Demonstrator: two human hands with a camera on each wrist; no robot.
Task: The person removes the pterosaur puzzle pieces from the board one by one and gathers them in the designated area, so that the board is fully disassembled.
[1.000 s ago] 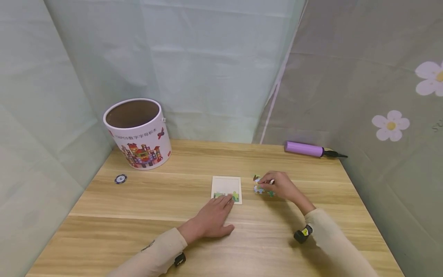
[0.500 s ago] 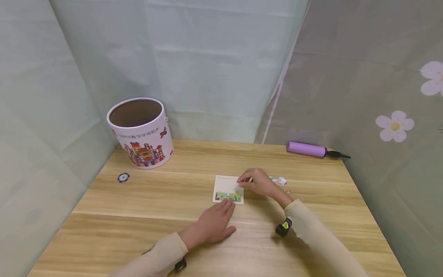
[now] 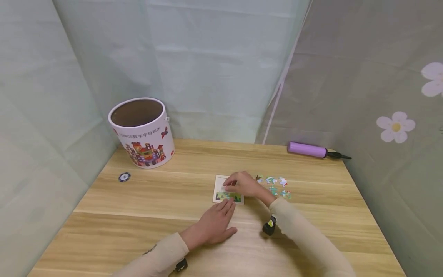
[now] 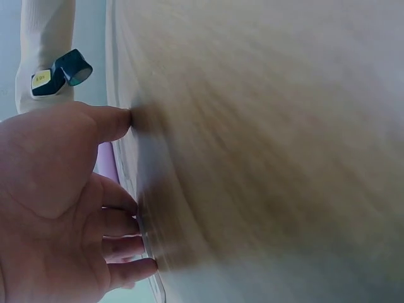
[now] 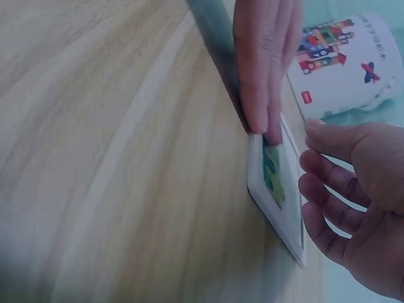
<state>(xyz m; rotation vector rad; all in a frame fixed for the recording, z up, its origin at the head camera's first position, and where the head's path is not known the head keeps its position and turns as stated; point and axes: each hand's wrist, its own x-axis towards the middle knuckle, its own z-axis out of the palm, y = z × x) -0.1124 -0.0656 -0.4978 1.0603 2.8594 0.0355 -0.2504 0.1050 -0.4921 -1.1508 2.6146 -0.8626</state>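
Note:
A small square puzzle tray (image 3: 218,184) lies on the table, a strip of green jigsaw pieces (image 3: 225,196) along its near side. My left hand (image 3: 215,223) rests with straight fingers on the tray's near edge; in the left wrist view its fingertips (image 4: 146,268) are down at that edge. Above the tray, my right hand (image 3: 243,184) pinches a small pale puzzle piece between thumb and fingers, mostly hidden by them. The right wrist view has that right hand (image 5: 360,196) beside the tray's raised rim (image 5: 255,180). Several loose puzzle pieces (image 3: 283,181) lie right of the tray.
A white block bucket (image 3: 143,142) stands at the back left, with a blue and white poker chip (image 3: 124,177) in front of it. The purple hand pump (image 3: 307,149) lies along the back right edge. Cloth walls enclose the table's back and sides.
My right hand has moved left from the loose pieces to over the tray, uncovering several of them. The left hand has stayed on the tray's near edge.

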